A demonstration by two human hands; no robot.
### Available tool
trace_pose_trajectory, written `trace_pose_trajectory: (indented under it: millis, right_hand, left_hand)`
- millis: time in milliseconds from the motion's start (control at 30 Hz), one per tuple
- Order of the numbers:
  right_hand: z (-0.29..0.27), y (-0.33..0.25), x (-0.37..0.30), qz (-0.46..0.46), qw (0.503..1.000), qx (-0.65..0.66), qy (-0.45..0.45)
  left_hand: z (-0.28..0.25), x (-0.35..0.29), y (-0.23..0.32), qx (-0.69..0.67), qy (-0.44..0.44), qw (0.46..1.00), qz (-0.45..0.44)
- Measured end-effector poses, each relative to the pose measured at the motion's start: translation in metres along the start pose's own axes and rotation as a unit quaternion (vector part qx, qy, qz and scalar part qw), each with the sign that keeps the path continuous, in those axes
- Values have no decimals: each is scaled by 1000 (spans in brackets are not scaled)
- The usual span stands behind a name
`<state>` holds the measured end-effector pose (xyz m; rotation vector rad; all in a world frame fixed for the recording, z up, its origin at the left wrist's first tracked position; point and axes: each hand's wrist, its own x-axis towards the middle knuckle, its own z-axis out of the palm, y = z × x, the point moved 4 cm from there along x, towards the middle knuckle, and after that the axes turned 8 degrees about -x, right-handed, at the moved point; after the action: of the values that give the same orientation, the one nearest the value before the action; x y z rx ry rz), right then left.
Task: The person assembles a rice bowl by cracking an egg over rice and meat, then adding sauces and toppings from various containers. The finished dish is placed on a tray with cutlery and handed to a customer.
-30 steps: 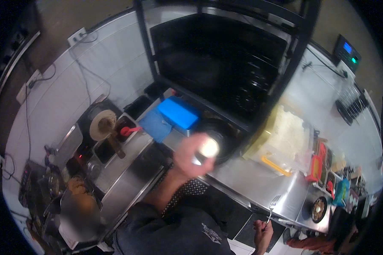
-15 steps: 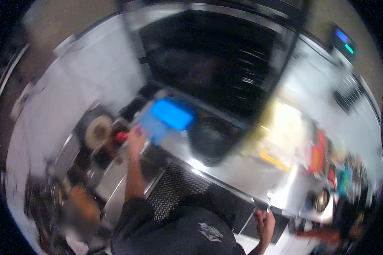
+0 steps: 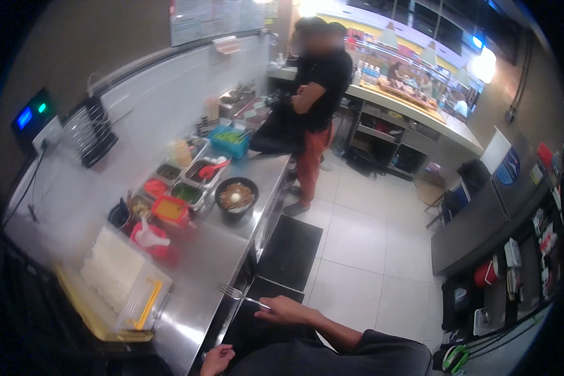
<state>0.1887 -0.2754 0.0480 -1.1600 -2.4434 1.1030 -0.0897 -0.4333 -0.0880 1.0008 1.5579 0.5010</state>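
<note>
My right hand [image 3: 283, 311] grips a metal fork [image 3: 238, 293] by its handle, tines pointing left past the counter edge. Low in the picture, close to the counter's front edge, my left hand [image 3: 217, 360] has its fingers curled in, with nothing visible in them. On the steel counter [image 3: 197, 301] ahead stands a black bowl [image 3: 236, 198] of food with a pale egg-like round on top. To its left sit a red tub of orange contents [image 3: 171, 210] and a red tub with a white scoop [image 3: 150, 238].
A clear bin with a yellow latch [image 3: 145, 307] stands at the counter's near left. Farther back are ingredient pans, one with a red ladle [image 3: 212, 169], and a blue tub [image 3: 229, 141]. A co-worker [image 3: 319, 88] stands at the far counter end. Dark mats [image 3: 289, 250] lie on the tiled floor.
My view has swung right, from the blue-lidded area toward the bowl and co-worker. My left hand, earlier stretched out by a red object, is now low near my body. My right hand keeps the fork.
</note>
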Motion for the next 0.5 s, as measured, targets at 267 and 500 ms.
trace_pose_trajectory:
  millis: [267,500]
  right_hand:
    - [-87,98,-52,115,992,19,53]
    - [-158,194,-89,196,973,30,117]
  left_hand:
    - [31,118,135,63,-25,993,92]
    - [74,199,206,82,-31,991,98]
